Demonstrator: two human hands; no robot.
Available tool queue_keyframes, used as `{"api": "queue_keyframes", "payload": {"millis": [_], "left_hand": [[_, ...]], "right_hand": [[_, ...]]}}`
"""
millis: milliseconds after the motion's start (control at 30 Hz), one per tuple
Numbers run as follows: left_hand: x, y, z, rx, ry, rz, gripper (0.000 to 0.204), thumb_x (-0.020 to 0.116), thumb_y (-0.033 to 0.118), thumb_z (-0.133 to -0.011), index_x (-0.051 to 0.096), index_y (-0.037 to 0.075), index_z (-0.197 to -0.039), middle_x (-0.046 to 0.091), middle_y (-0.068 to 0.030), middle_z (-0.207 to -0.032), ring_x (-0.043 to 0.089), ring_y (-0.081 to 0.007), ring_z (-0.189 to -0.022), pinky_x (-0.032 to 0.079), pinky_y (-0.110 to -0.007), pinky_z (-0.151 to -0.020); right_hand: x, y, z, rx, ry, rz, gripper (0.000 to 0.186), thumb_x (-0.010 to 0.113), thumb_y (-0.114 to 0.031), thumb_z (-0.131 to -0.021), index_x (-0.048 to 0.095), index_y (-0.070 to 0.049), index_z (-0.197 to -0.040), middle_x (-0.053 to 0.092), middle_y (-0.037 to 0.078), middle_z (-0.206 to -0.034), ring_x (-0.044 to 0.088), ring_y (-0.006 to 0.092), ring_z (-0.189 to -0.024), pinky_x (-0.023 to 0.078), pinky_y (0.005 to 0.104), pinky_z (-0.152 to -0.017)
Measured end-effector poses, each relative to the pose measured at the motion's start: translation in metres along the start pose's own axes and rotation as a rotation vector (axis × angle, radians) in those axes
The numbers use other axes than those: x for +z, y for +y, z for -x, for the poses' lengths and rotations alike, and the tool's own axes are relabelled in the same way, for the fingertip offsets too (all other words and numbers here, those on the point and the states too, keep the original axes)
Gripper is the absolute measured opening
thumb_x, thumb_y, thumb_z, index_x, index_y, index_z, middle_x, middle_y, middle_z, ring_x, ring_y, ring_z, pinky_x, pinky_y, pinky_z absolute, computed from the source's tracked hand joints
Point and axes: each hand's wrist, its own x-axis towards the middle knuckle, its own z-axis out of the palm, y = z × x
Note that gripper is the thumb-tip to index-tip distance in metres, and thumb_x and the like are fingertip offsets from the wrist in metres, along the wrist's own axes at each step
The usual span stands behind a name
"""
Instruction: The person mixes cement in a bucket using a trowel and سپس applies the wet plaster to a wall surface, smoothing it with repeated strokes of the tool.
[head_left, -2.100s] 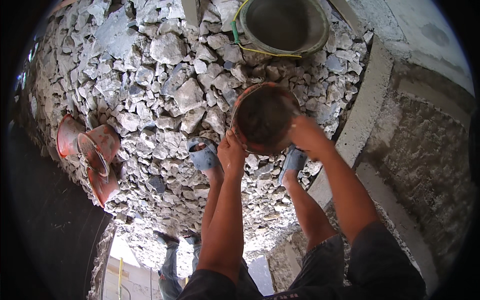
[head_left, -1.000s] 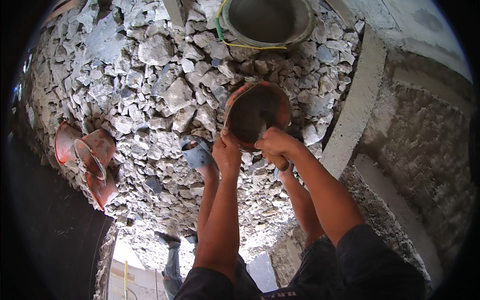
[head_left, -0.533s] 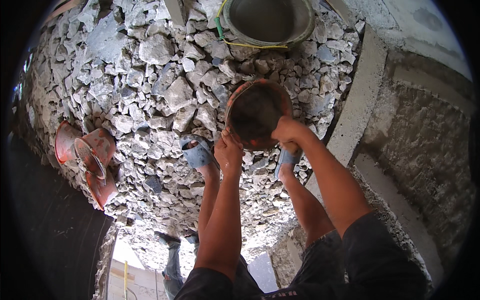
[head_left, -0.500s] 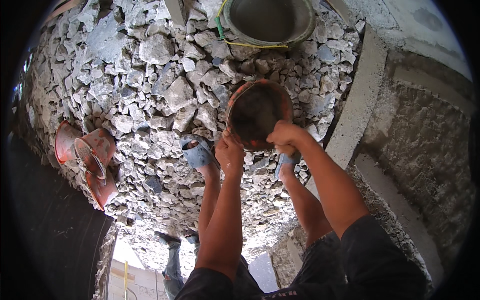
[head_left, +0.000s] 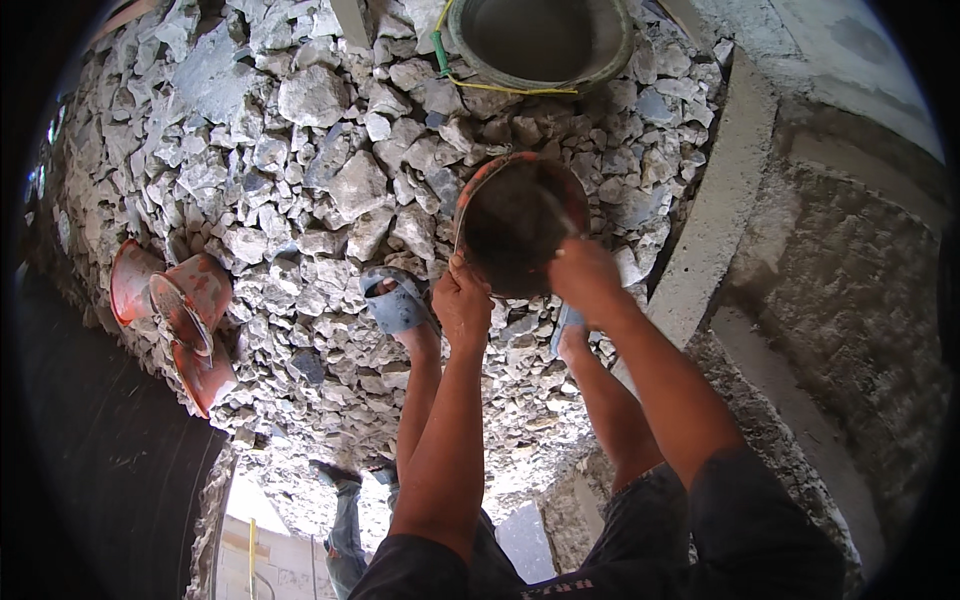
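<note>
An orange-red bucket (head_left: pixel 578 190) smeared with grey mortar is tipped so that its mouth faces me, above the rubble and between my feet. My left hand (head_left: pixel 462 302) is closed on its near left rim. At the right side of the mouth my right hand (head_left: pixel 586 275) is blurred by motion, its fingers wrapped round the handle of a trowel. The trowel's blade (head_left: pixel 551 207) shows only as a pale smear inside the bucket. Dark wet mortar (head_left: pixel 510 225) coats the inside; how much there is I cannot tell.
Broken stones (head_left: pixel 345 190) cover the uneven ground. A large round tub (head_left: pixel 615 62) of grey mix stands ahead, a yellow cord beside it. Several orange buckets (head_left: pixel 205 285) lie at the left. A concrete beam (head_left: pixel 725 190) runs along the right. Another person's legs (head_left: pixel 346 530) show behind me.
My right hand has moved a little to the right and turned, swinging the trowel within the bucket. The bucket has shifted slightly; my left hand keeps its hold on the rim.
</note>
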Motion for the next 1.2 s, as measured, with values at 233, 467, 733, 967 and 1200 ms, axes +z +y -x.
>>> {"api": "queue_keyframes", "payload": {"millis": [233,467,733,967,1200], "left_hand": [[-0.01,0.003,-0.015,-0.022,-0.007,0.019,0.056,0.045,0.05,-0.112,0.061,0.004,-0.084,0.06,-0.0041,-0.065,0.052,-0.0103,-0.049,0.042,-0.026,-0.046],[-0.003,0.011,-0.004,-0.036,0.011,-0.008,0.06,0.046,0.051,-0.11,0.063,0.001,-0.081,0.061,-0.006,-0.063,0.056,-0.0129,-0.049,0.044,-0.03,-0.048],[-0.039,-0.014,-0.026,0.11,0.083,-0.123,0.06,0.043,0.049,-0.112,0.061,0.004,-0.077,0.061,-0.004,-0.063,0.052,-0.0112,-0.047,0.041,-0.028,-0.048],[-0.01,-0.021,-0.032,0.44,0.239,-0.51,0.053,0.051,0.045,-0.11,0.063,-0.002,-0.088,0.065,-0.0122,-0.068,0.062,-0.025,-0.061,0.047,-0.044,-0.063],[-0.041,-0.017,-0.059,0.264,-0.096,-0.449,0.044,0.066,0.04,-0.103,0.064,-0.003,-0.107,0.071,-0.0127,-0.089,0.068,-0.02,-0.071,0.055,-0.037,-0.067]], "right_hand": [[0.026,0.027,0.003,-0.287,-0.317,0.116,0.021,0.065,-0.014,-0.087,0.074,0.004,-0.093,0.074,0.027,-0.096,0.074,0.0439,-0.091,0.059,0.0513,-0.08],[-0.002,-0.002,-0.016,0.115,-0.133,0.098,0.023,0.065,-0.018,-0.089,0.075,0.002,-0.097,0.072,0.029,-0.096,0.073,0.0454,-0.095,0.059,0.0516,-0.085],[-0.004,0.041,0.059,-0.023,-0.031,-0.34,0.028,0.073,-0.025,-0.089,0.063,0.001,-0.088,0.067,0.022,-0.08,0.068,0.0399,-0.074,0.054,0.0482,-0.07],[0.065,0.121,-0.042,0.234,0.324,-1.102,0.023,0.077,-0.019,-0.087,0.062,-0.002,-0.091,0.063,0.006,-0.084,0.054,0.0132,-0.071,0.046,0.0345,-0.065],[0.062,0.082,-0.044,0.228,0.4,-1.357,0.019,0.076,-0.019,-0.088,0.062,-0.005,-0.091,0.06,0.001,-0.084,0.054,0.0103,-0.074,0.044,0.031,-0.065]]}}
